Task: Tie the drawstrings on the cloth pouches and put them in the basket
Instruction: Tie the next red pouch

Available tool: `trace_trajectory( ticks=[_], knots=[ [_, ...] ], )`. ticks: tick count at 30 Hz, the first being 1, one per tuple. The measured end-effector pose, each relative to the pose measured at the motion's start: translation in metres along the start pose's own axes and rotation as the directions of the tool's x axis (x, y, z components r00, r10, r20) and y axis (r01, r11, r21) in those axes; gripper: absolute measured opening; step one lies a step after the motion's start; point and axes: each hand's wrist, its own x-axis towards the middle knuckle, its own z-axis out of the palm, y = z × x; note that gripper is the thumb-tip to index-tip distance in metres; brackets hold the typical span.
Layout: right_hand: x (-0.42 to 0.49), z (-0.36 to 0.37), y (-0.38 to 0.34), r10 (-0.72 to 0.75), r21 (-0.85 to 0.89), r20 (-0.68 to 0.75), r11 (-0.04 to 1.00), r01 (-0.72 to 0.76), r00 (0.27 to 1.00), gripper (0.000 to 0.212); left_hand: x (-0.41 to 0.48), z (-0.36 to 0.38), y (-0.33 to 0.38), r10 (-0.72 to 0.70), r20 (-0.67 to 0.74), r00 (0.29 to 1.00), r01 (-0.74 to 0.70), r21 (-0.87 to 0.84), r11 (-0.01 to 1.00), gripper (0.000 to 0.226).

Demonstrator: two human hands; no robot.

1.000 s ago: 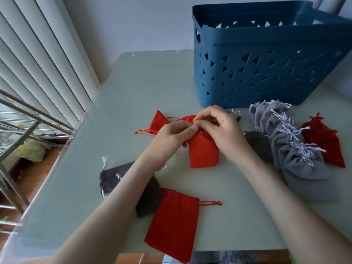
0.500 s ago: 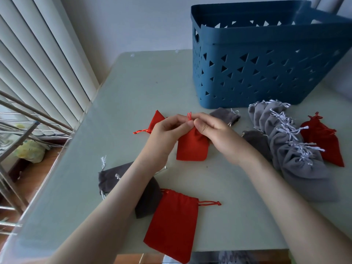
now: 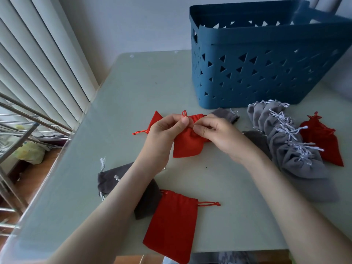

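Items, left to right:

- Vertical blinds (image 3: 38,54): set along the left edge, with a metal rack (image 3: 21,119) seen below them beside the table.
- Table (image 3: 133,88): pale green top, on which all pouches and the basket are placed.
- Dark grey pouches (image 3: 110,180): laid flat near the front left, white cords loose, partly covered by the left forearm.
- Flat red pouch (image 3: 171,225): laid at the front edge, touching the dark grey pouches, its red cord stretched out to the right, mouth not gathered.
- Second red pouch (image 3: 156,120): mostly hidden behind the left hand, its cord trailing left on the table.
- Left hand (image 3: 163,130): fingers curled, the drawstring loop (image 3: 184,113) pinched between thumb and forefinger.
- Held red pouch (image 3: 186,145): kept between both hands near the table's middle, mouth gathered, lower corner hanging towards the surface.
- Right hand (image 3: 221,134): fingers curled, the gathered neck of the held red pouch pinched.
- Grey pouch (image 3: 225,115): seen just behind the right hand, in front of the basket.
- Basket (image 3: 266,73): blue, with triangular cut-outs, stood at the back right.
- Light grey pouches (image 3: 293,155): tied with white cords, overlapped in a row before the basket.
- Tied red pouch (image 3: 322,141): laid at the far right, beside the row.
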Motion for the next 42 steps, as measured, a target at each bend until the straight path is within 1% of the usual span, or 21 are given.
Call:
trace_trajectory(
  ticks=[3,6,10,13,15,17,21,24,27,30,35,36,38,40,42],
  knots=[
    [0.001,-0.001,0.001,-0.009,-0.039,0.009,0.999,0.010,1.000,0.020,-0.001,0.001,0.001,0.006,0.017,1.000,-0.006,0.004,1.000,0.015],
    [-0.001,-0.003,-0.002,-0.012,0.064,0.069,0.998,0.008,0.998,0.024,-0.002,0.002,0.003,0.025,0.055,0.998,-0.024,-0.004,1.000,0.017],
    [-0.004,-0.003,-0.004,0.051,0.174,0.123,0.982,-0.073,0.991,0.024,-0.006,0.007,0.008,0.025,0.120,0.992,-0.018,-0.067,0.998,0.022],
    [-0.006,-0.003,-0.005,0.076,0.123,0.192,0.987,-0.101,0.978,0.034,-0.006,0.005,0.008,0.020,0.131,0.991,-0.013,-0.055,0.998,0.015],
    [-0.006,-0.004,-0.005,0.089,0.087,0.208,0.990,-0.109,0.974,0.037,-0.003,0.001,0.006,0.011,0.105,0.994,-0.012,0.006,1.000,0.012],
    [-0.006,-0.005,-0.004,0.098,0.098,0.187,0.988,-0.118,0.978,0.033,-0.001,-0.001,0.004,0.010,0.095,0.995,-0.013,0.033,0.999,0.012],
    [-0.005,-0.005,-0.005,0.112,0.155,0.135,0.979,-0.133,0.985,0.021,-0.001,-0.002,0.007,0.015,0.121,0.993,-0.022,0.057,0.998,0.016],
    [-0.001,-0.006,-0.001,0.090,0.166,0.024,0.982,-0.093,0.996,0.027,0.000,-0.003,0.007,-0.004,0.090,0.996,-0.010,0.156,0.988,0.026],
    [0.000,-0.008,-0.001,0.085,0.249,-0.045,0.966,-0.071,0.995,0.033,0.001,-0.004,0.003,-0.005,0.005,1.000,0.004,0.268,0.963,0.033],
    [0.000,-0.006,-0.004,0.094,0.319,-0.039,0.945,-0.076,0.995,0.028,0.001,-0.003,0.002,0.004,-0.034,0.999,0.006,0.284,0.959,0.028],
    [-0.001,-0.006,-0.007,0.020,0.457,0.029,0.889,-0.031,0.999,0.023,0.002,-0.003,0.004,-0.007,-0.046,0.999,0.017,0.212,0.977,0.023],
    [-0.001,-0.007,-0.007,0.013,0.446,0.029,0.895,-0.025,0.999,0.023,0.002,-0.003,0.004,-0.009,-0.039,0.999,0.017,0.192,0.981,0.024],
    [-0.003,-0.010,-0.006,-0.013,0.341,0.041,0.940,-0.002,0.999,0.027,0.003,-0.003,0.007,-0.013,-0.021,1.000,0.016,0.120,0.993,0.022],
    [-0.003,-0.011,-0.006,-0.008,0.163,0.092,0.987,-0.007,0.996,0.036,0.003,-0.004,0.010,-0.015,0.003,1.000,0.015,0.039,0.999,0.022],
    [-0.006,-0.011,-0.005,0.021,-0.014,0.164,1.000,-0.019,0.986,0.037,0.002,-0.004,0.012,-0.017,0.024,1.000,0.017,0.007,1.000,0.021]
  ],
)
